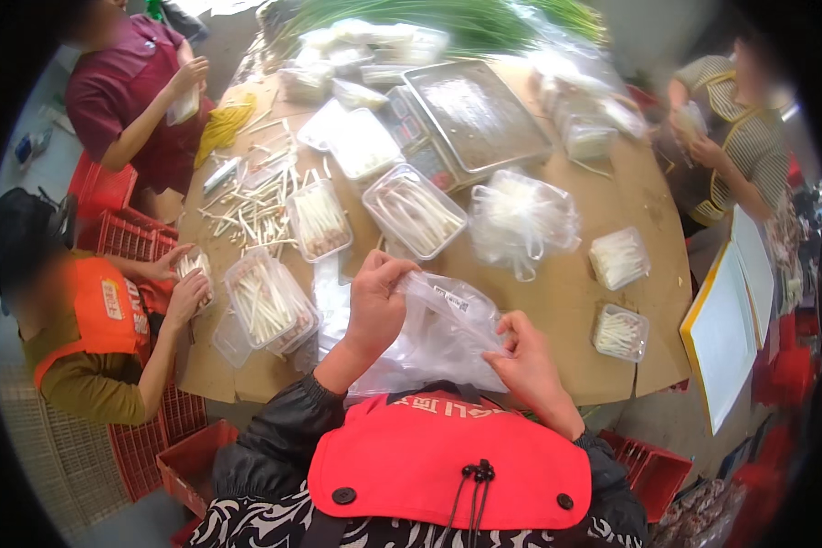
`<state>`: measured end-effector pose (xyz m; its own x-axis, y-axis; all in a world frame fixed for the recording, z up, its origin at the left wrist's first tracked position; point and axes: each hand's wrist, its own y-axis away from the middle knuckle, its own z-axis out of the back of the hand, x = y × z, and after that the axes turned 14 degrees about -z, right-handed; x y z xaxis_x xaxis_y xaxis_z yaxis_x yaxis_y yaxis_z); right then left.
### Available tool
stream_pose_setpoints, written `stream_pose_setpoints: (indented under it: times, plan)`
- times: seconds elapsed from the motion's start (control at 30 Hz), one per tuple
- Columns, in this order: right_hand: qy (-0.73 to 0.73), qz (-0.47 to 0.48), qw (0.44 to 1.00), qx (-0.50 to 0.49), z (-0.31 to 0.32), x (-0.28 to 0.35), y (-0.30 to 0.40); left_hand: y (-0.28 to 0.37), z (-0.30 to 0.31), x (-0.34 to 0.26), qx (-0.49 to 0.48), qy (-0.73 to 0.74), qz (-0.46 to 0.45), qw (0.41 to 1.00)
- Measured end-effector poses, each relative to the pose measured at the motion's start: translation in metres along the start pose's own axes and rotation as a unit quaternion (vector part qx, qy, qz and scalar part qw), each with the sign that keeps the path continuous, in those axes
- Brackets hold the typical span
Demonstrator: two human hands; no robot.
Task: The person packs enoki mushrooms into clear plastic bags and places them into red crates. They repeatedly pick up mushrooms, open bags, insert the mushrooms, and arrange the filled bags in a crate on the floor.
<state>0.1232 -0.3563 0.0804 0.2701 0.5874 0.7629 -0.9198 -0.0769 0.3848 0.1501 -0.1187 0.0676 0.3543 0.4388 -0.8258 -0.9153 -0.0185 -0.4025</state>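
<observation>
Between my hands a clear plastic bag with a printed label is stretched out above the near edge of the table. My left hand pinches its upper left edge; my right hand pinches its right edge. More clear plastic film lies beneath it. Just beyond the bag is a clear plastic tub of white vegetable stalks. Another filled tub stands left of my left hand, and a third is behind that. A bundle of clear plastic bags lies beyond my right hand.
Two packed tubs sit at the right on the cardboard-covered table. Loose stalks spread at left. A metal tray rests farther back, before green stalks. Co-workers handle packs at both sides. A red crate stands below.
</observation>
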Motion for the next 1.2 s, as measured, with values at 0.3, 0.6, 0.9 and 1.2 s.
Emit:
stream_pose_setpoints:
  times: [0.3, 0.6, 0.9, 1.2]
  plan:
    - [-0.246, -0.04, 0.961, -0.122, -0.008, -0.02, -0.035, -0.02, 0.037, 0.04, -0.1, 0.591, 0.308, 0.739]
    - [-0.748, -0.238, 0.61, 0.112, 0.041, 0.006, -0.088, -0.074, 0.082, 0.01, 0.238, 0.331, 0.141, 0.902]
    - [0.045, 0.369, 0.905, -0.205, 0.06, 0.058, -0.122, -0.19, 0.05, 0.061, 0.103, -0.317, -0.365, 0.869]
    - [-0.093, -0.037, 0.994, 0.043, -0.074, 0.004, -0.173, -0.182, 0.016, 0.14, 0.279, -0.402, -0.342, 0.803]
